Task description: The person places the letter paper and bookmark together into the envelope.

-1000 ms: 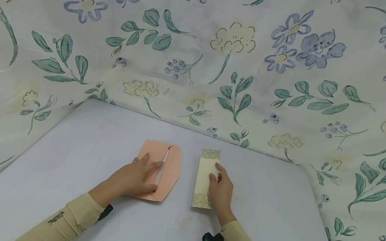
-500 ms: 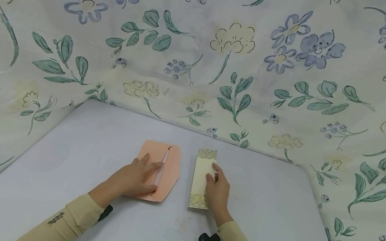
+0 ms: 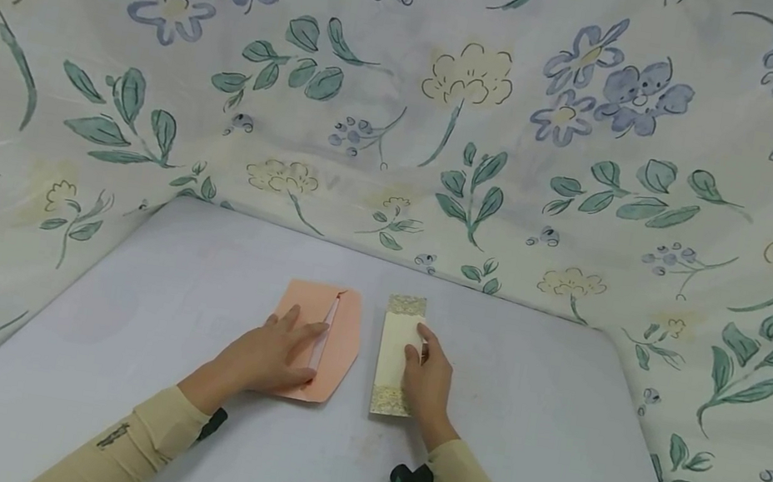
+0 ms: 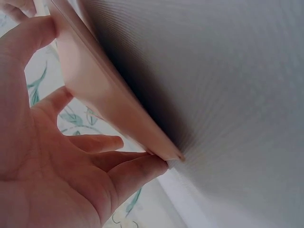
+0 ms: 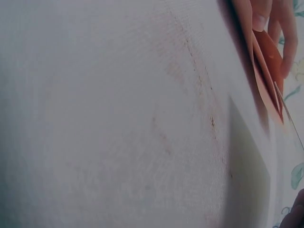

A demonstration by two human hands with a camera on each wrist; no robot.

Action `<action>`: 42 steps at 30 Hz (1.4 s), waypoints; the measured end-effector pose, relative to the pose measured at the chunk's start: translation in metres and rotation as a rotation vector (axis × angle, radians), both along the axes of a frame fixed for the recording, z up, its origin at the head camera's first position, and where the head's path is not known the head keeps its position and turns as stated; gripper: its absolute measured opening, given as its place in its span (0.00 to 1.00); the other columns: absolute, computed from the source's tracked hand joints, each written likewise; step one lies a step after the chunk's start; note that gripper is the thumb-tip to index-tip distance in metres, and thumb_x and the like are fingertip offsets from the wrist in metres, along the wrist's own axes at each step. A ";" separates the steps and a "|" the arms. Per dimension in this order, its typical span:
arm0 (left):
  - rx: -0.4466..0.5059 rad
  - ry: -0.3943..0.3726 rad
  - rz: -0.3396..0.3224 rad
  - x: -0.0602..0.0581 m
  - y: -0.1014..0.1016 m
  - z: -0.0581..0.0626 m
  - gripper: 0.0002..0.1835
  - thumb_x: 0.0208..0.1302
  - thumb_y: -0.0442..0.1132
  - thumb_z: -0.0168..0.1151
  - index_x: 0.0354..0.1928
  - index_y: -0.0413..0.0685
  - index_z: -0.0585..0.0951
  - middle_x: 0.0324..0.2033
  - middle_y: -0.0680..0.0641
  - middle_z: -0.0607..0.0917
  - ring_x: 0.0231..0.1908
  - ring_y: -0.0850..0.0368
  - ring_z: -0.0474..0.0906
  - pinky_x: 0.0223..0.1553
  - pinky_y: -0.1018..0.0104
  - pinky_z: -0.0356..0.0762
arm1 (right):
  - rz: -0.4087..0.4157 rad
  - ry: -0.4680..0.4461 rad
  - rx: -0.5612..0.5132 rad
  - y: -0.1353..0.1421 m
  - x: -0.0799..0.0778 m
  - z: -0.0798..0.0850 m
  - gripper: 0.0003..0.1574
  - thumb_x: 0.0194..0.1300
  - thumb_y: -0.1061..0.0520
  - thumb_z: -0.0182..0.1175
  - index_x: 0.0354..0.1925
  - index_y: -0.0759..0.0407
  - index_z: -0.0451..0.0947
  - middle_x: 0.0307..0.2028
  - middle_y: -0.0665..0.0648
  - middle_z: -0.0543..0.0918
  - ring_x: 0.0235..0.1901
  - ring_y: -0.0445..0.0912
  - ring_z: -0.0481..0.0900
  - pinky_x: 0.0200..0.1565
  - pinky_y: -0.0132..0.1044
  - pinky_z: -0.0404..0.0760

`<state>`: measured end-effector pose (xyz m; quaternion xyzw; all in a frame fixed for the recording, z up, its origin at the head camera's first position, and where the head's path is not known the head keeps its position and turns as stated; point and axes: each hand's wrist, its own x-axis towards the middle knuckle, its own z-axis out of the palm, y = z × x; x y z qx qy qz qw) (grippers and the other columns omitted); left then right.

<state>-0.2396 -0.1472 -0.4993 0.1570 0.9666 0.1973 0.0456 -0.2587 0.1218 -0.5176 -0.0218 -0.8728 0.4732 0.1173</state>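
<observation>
Beneath my left hand [image 3: 265, 357] lies a peach paper envelope [image 3: 341, 352], its slanted opening showing as a pale slit [image 3: 317, 355]. The left fingers are spread across it, with index finger and thumb beside the slit. In the left wrist view the fingertips touch the envelope [image 4: 99, 90]. Just to the right, my right hand [image 3: 431, 379] pinches a long cream card [image 3: 395, 352] with glittery gold bands at both ends, gripping its right edge. A narrow gap separates card and envelope. In the right wrist view the card [image 5: 286, 108] shows as a thin edge close to the envelope's opening.
A white-covered table [image 3: 523, 431] lies under everything. A floral curtain [image 3: 407, 109] surrounds its back and sides. Dark wrist cameras [image 3: 411, 481] hang under both cuffs. Faint brownish marks [image 5: 211, 121] stain the cloth near the front.
My right hand has slid left with the card, narrowing the space to the envelope. The left hand and the envelope have stayed put.
</observation>
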 end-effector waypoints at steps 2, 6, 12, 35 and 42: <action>0.000 0.001 -0.001 0.000 0.000 0.000 0.40 0.63 0.57 0.68 0.75 0.56 0.68 0.74 0.25 0.57 0.66 0.15 0.60 0.56 0.28 0.70 | 0.000 -0.001 0.004 -0.001 0.000 0.000 0.28 0.72 0.61 0.60 0.68 0.59 0.74 0.33 0.55 0.77 0.27 0.43 0.68 0.29 0.34 0.69; -0.003 0.001 -0.001 0.001 0.000 0.001 0.41 0.63 0.57 0.68 0.75 0.56 0.68 0.74 0.25 0.57 0.66 0.16 0.60 0.56 0.28 0.70 | -0.002 -0.011 0.004 -0.004 0.000 0.001 0.27 0.73 0.61 0.60 0.68 0.58 0.74 0.32 0.55 0.76 0.27 0.43 0.67 0.29 0.34 0.68; 0.009 -0.009 0.000 0.002 0.002 0.004 0.40 0.63 0.56 0.68 0.75 0.55 0.68 0.74 0.25 0.57 0.66 0.16 0.59 0.57 0.28 0.69 | 0.017 0.004 -0.001 -0.006 0.001 0.002 0.27 0.73 0.61 0.60 0.68 0.59 0.74 0.31 0.54 0.76 0.24 0.42 0.66 0.27 0.33 0.67; 0.002 -0.009 0.004 0.005 0.002 0.008 0.39 0.63 0.55 0.69 0.75 0.54 0.69 0.73 0.24 0.57 0.65 0.15 0.61 0.56 0.29 0.71 | 0.040 -0.002 -0.010 -0.019 0.003 0.001 0.28 0.73 0.60 0.60 0.69 0.58 0.73 0.32 0.53 0.77 0.24 0.41 0.67 0.26 0.32 0.67; -0.003 -0.002 -0.007 0.004 0.001 0.006 0.39 0.63 0.55 0.69 0.75 0.54 0.69 0.73 0.24 0.58 0.64 0.14 0.61 0.56 0.29 0.71 | 0.051 -0.002 -0.026 -0.025 0.004 0.001 0.28 0.73 0.60 0.60 0.69 0.57 0.73 0.32 0.54 0.76 0.24 0.41 0.65 0.27 0.32 0.67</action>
